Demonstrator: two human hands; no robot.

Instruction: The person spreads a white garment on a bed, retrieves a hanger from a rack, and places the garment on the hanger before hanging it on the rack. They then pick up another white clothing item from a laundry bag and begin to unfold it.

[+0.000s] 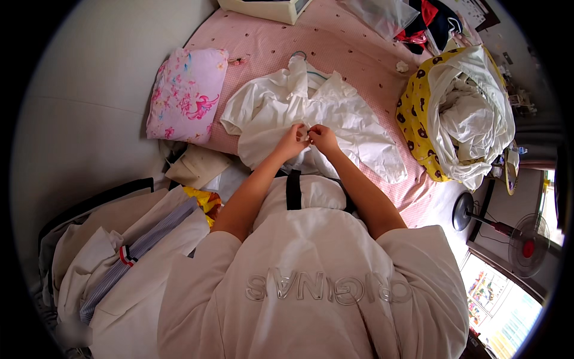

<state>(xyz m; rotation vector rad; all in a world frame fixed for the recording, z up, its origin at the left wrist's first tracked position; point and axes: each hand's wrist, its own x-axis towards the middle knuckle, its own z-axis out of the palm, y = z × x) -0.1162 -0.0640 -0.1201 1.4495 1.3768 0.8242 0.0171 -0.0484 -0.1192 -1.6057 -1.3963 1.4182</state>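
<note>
A white shirt (269, 107) lies spread on a pink bed sheet (251, 36), its collar away from me. The hook of a teal clothes hanger (299, 54) pokes out at the neck. Over the shirt's front placket, my left hand (294, 140) pinches the fabric between thumb and fingers. Close beside it, my right hand (323, 138) grips the same strip of cloth. A small dark spot shows between the fingertips; I cannot tell what it is. The shirt's lower part hangs over the bed edge against my body.
A pink floral pillow (188, 94) lies at the left. Garments (130, 260) hang or lie at lower left. On the right stands a yellow patterned basket (415, 121) heaped with white cloth (466, 112). A floor fan (529, 247) is farther right. A cream box (269, 12) sits at the far edge.
</note>
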